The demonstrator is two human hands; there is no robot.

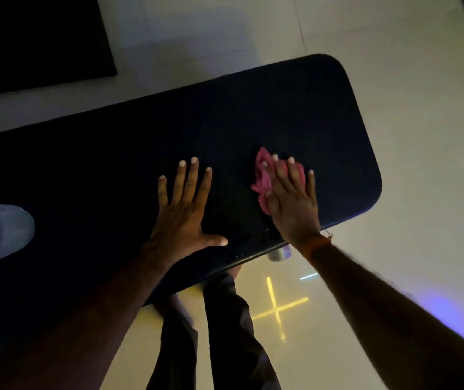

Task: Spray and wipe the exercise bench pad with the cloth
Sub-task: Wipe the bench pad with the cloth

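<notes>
Forearms (107,311) bare. Orange band (318,245) w/ thin thread at wrist of R hand (292,204). Dark loose trousers (225,327).

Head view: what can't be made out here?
All in the head view:
- Pink cloth: mostly covered by the right hand; size and folds unclear.
- Clear object at the left edge: cropped and blurred, cannot identify it.
- Bench pad: left end cut off by the frame; dim light hides any spray or wet streaks.

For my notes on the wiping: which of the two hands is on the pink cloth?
The right hand, pressing the pink cloth with straight fingers. The left hand lies spread on the bare bench pad.
</notes>
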